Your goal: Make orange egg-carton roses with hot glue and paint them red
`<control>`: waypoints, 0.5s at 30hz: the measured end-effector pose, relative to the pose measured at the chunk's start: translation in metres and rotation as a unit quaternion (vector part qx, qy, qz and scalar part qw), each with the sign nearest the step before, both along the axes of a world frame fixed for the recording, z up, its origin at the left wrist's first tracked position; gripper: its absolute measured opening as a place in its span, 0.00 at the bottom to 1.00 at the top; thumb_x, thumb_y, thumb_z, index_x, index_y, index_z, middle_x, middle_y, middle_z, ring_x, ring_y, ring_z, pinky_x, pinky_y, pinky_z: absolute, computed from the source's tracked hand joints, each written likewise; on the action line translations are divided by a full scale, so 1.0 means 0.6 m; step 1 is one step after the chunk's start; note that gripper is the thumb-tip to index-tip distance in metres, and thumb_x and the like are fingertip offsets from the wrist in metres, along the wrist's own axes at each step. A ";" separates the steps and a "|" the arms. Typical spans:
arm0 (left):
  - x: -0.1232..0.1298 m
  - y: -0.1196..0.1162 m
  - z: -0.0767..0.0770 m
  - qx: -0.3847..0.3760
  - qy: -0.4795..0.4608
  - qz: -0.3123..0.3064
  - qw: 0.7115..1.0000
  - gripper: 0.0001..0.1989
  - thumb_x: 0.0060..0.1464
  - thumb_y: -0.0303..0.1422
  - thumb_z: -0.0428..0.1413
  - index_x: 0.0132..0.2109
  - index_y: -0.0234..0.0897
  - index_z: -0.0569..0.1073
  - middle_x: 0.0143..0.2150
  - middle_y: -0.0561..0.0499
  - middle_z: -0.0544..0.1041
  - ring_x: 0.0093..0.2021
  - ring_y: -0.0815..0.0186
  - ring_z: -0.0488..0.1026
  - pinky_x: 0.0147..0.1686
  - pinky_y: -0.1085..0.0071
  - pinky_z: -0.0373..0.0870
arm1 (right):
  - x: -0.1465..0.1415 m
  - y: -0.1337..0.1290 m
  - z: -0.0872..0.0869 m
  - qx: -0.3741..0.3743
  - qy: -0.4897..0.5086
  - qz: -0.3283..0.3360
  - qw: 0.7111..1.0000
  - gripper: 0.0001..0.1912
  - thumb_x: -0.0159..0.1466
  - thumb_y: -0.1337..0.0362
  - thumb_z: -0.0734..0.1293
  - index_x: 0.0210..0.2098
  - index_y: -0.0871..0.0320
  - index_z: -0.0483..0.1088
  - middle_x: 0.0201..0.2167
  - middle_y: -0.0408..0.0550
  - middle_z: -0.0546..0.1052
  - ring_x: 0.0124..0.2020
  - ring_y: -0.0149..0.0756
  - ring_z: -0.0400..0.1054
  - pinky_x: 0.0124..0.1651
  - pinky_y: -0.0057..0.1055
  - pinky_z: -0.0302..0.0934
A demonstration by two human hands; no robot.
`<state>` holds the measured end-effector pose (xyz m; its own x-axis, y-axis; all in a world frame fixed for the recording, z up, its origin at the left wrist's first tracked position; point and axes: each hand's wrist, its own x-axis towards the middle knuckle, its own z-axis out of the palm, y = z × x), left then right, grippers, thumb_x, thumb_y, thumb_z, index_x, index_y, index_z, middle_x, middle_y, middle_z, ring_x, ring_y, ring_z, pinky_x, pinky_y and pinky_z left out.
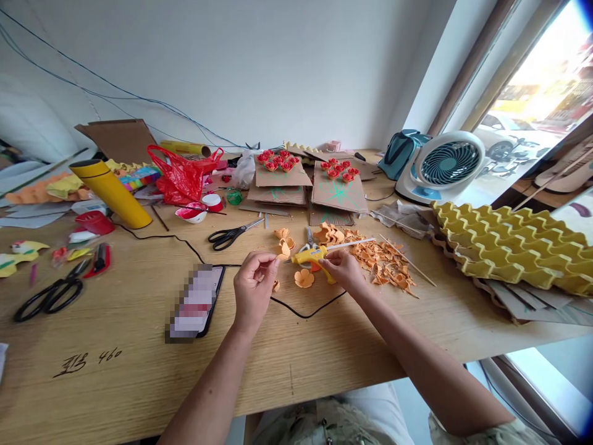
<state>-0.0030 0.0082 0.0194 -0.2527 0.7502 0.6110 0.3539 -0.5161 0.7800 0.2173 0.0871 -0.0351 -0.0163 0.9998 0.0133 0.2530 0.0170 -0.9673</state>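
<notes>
My left hand (256,285) pinches a small orange petal piece (284,250) between thumb and fingertips. From the right, my right hand (343,270) grips a yellow glue gun (309,254), its nozzle pointing left, close to the petal piece. A translucent glue stick (352,243) sticks out of the gun's rear. Just below the gun, an orange flower cup (304,279) lies on the wooden table (287,352). More orange cups (328,233) sit behind the gun, next to a heap of orange scraps (384,262).
A phone (197,303) and black scissors (231,235) lie left of my hands. Red flowers (278,161) stand on cardboard at the back. Yellow egg trays (514,247) and a fan (447,164) are on the right. The black cord (303,316) loops near my wrists.
</notes>
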 end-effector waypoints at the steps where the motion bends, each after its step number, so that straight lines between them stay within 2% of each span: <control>1: 0.001 -0.001 -0.001 0.000 0.008 0.000 1.000 0.04 0.62 0.33 0.60 0.38 0.38 0.76 0.36 0.51 0.76 0.35 0.70 0.74 0.35 0.76 0.73 | -0.001 0.000 0.000 0.007 -0.017 -0.001 1.000 0.20 0.52 0.48 0.78 0.31 0.56 0.72 0.27 0.46 0.81 0.30 0.39 0.76 0.30 0.28 0.63; 6: 0.003 -0.003 -0.005 0.032 0.078 0.008 0.996 0.03 0.64 0.29 0.59 0.40 0.38 0.77 0.38 0.50 0.77 0.36 0.69 0.75 0.35 0.75 0.73 | -0.003 -0.006 0.013 0.047 -0.096 -0.020 0.994 0.13 0.55 0.53 0.75 0.28 0.56 0.75 0.28 0.47 0.80 0.29 0.39 0.73 0.32 0.31 0.62; 8: 0.006 -0.004 -0.007 0.052 0.129 0.016 0.990 0.03 0.64 0.28 0.58 0.41 0.38 0.78 0.39 0.50 0.77 0.36 0.69 0.75 0.35 0.74 0.73 | -0.001 -0.015 0.027 0.065 -0.115 -0.029 0.991 0.11 0.56 0.55 0.74 0.28 0.56 0.75 0.29 0.47 0.79 0.29 0.38 0.72 0.33 0.31 0.62; 10: 0.010 -0.006 -0.011 0.075 0.198 0.025 0.977 0.05 0.64 0.27 0.58 0.43 0.39 0.78 0.40 0.49 0.77 0.38 0.67 0.76 0.38 0.72 0.75 | 0.000 -0.028 0.047 0.094 -0.127 -0.038 0.987 0.09 0.58 0.56 0.73 0.30 0.55 0.75 0.34 0.48 0.79 0.34 0.38 0.70 0.37 0.31 0.61; 11: 0.013 -0.007 -0.013 0.085 0.234 0.027 0.968 0.06 0.64 0.26 0.57 0.43 0.39 0.79 0.40 0.48 0.77 0.39 0.66 0.77 0.41 0.70 0.75 | -0.001 -0.036 0.058 0.114 -0.131 -0.034 0.984 0.10 0.60 0.55 0.71 0.30 0.55 0.74 0.33 0.47 0.78 0.34 0.37 0.69 0.37 0.31 0.61; 13: 0.018 -0.009 -0.017 0.100 0.296 0.026 0.949 0.07 0.64 0.26 0.57 0.45 0.40 0.79 0.41 0.48 0.76 0.40 0.65 0.77 0.43 0.69 0.76 | -0.005 -0.053 0.080 0.151 -0.128 0.035 0.979 0.16 0.66 0.52 0.67 0.28 0.55 0.72 0.25 0.44 0.74 0.28 0.34 0.65 0.34 0.30 0.57; 15: 0.022 -0.010 -0.021 0.110 0.341 0.030 0.933 0.07 0.64 0.26 0.57 0.45 0.39 0.79 0.40 0.48 0.76 0.39 0.65 0.76 0.41 0.70 0.75 | -0.014 -0.066 0.097 0.139 -0.118 0.092 0.979 0.21 0.68 0.50 0.65 0.23 0.55 0.69 0.20 0.41 0.68 0.24 0.32 0.61 0.29 0.29 0.51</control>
